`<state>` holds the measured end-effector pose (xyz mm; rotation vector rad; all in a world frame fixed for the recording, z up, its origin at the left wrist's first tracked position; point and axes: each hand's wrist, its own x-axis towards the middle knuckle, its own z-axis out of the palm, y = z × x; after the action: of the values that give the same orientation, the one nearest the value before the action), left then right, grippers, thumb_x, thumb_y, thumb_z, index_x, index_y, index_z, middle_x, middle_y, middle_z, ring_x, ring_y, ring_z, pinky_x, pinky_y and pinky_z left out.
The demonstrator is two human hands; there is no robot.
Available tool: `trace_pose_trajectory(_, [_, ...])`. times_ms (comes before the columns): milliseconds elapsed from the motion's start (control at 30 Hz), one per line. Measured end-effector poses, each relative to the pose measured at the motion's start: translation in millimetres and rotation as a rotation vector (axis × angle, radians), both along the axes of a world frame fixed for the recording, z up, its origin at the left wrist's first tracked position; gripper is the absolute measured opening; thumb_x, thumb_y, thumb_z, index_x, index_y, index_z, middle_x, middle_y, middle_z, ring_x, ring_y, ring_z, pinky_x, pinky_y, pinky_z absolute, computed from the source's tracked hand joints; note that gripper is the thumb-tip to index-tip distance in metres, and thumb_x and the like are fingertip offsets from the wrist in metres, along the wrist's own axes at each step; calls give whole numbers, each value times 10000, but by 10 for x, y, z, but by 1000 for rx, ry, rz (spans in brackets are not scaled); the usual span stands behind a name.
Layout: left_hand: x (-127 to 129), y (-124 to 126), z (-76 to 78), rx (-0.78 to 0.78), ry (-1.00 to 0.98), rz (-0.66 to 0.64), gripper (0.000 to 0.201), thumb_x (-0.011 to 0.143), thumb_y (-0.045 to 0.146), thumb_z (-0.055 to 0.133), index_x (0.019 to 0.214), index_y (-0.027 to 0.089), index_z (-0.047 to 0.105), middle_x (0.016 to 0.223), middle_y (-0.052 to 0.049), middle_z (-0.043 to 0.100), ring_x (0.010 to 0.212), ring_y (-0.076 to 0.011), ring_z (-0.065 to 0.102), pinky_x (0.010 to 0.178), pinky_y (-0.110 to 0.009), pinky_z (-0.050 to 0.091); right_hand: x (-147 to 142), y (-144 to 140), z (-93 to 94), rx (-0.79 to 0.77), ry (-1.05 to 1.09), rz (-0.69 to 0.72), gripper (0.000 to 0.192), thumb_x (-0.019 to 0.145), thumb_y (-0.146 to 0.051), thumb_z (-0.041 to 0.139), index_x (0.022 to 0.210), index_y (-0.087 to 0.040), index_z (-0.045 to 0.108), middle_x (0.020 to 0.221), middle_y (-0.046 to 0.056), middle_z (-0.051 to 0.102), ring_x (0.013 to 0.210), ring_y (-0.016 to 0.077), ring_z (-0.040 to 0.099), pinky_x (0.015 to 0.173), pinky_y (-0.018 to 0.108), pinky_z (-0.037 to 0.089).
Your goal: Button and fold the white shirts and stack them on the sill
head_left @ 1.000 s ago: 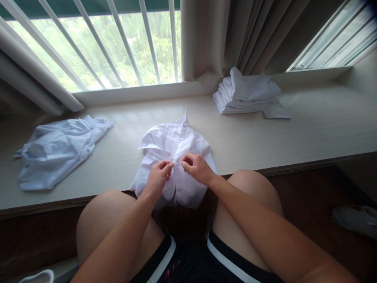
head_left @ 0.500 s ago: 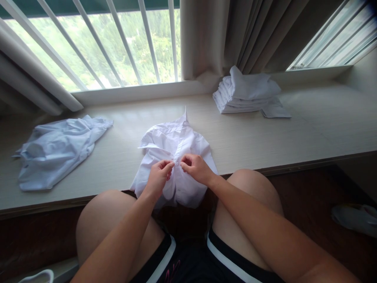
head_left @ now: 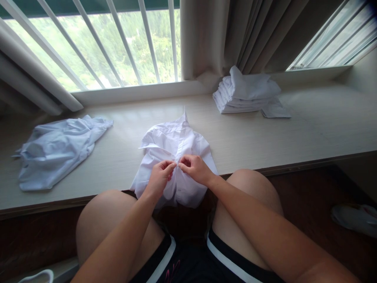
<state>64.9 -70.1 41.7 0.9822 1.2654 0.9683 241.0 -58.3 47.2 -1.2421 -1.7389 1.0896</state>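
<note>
- The white shirt (head_left: 194,142) lies at the centre of the frame, front up and collar end toward the window, its lower part spilling over the near edge of the pale ledge (head_left: 318,125).
- Both hands meet on its button strip (head_left: 180,140). The left hand (head_left: 160,175) has thumb and forefinger pinched on the cloth; the right hand (head_left: 196,168) has its thumb and forefinger tips drawn together against the same spot, other fingers curled. Whether a button sits between them is too small to tell.
- The step looks like fastening, about midway down the front. Above the hands the strip lies fairly straight and seems closed; below, the cloth bunches around a lower button (head_left: 179,190), so that part is probably left to do. The shirt is not yet folded.
- At the upper right of centre, a folded white stack (head_left: 249,96) appears finished, with a flat white piece (head_left: 275,109) sticking out beneath it.
- At the left of the frame, a crumpled white garment (head_left: 59,151) lies unfolded, apparently waiting its turn.
- Farther out, a curtain (head_left: 203,39) hangs at the top beside a barred window (head_left: 132,47).
</note>
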Motion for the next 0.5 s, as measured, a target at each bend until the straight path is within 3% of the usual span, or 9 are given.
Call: trace_pose_trajectory(500, [11, -5, -9, 6, 1, -18, 324, 744, 458, 789, 797, 155, 687, 585, 54, 498, 513, -76, 397, 504, -225, 295, 1, -1, -3, 1, -15, 1, 180, 886, -303, 593, 749, -189, 620, 680, -24, 620, 659, 126, 551, 647, 251, 396])
